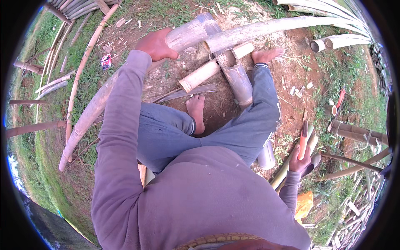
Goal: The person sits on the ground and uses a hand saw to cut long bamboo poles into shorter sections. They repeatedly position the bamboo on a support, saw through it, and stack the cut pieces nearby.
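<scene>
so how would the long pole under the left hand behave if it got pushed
The pole is likely stiff, being thick and woody. Its rounded sides could let it roll if the left hand let go. It may be light for its size if hollow, like the open-ended tubes at upper right.

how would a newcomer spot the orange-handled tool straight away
Start at the greyish-purple shirt and follow its right sleeve to the right hand. The orange-handled tool is held there, its dark narrow end pointing toward the top of the picture. Its bright handle sets it apart from the dull bamboo beside it and, being held, from the red object farther right.
</scene>
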Tool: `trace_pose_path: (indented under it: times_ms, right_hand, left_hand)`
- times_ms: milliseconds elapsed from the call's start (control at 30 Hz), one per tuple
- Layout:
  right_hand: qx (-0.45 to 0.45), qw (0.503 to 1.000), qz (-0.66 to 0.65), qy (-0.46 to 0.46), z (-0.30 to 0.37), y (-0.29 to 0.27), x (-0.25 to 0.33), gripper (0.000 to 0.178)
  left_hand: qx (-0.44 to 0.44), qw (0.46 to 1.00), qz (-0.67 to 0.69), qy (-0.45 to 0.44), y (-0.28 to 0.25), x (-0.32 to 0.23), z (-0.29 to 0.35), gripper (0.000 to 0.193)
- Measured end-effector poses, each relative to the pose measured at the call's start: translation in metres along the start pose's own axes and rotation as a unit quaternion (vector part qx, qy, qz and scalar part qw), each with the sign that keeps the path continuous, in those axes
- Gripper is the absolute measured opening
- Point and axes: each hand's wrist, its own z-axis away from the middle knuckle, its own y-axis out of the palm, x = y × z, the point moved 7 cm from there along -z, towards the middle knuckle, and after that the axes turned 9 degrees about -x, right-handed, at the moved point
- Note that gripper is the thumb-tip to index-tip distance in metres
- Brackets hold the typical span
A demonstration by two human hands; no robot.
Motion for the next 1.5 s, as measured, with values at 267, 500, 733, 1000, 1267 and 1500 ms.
trace_pose_path:
  times_ms: [267,500,733,1000,1267,1500]
  right_hand:
    - [0.128,0.903,0.342,0.228,-0.022,0.135,-0.067,0.073]
    - [0.317,0.751,-0.570,0.104,-0.085,0.161,0.325,0.084]
    - [0.295,0.837,-0.453,0.085,-0.070,0.160,0.361,0.065]
    - [0.253,0.851,-0.460,0.029,-0.065,0.149,0.336,0.059]
    - [0.247,0.819,-0.518,0.011,-0.095,0.201,0.328,0.056]
    - [0.470,0.707,-0.516,0.113,-0.093,0.325,0.367,0.058]
  left_hand:
    - [-0.011,0.998,-0.051,0.020,-0.056,-0.056,0.092,0.076]
    - [-0.041,0.993,-0.064,0.093,-0.051,-0.114,0.158,0.074]
    - [-0.755,0.640,-0.103,-0.098,-0.132,0.038,0.411,0.083]
    - [-0.645,0.202,0.714,-0.182,-0.006,0.275,0.460,0.089]
    - [-0.672,0.206,0.705,-0.094,-0.033,0.262,0.449,0.067]
    - [-0.790,0.169,0.581,-0.102,-0.063,0.222,0.536,0.057]
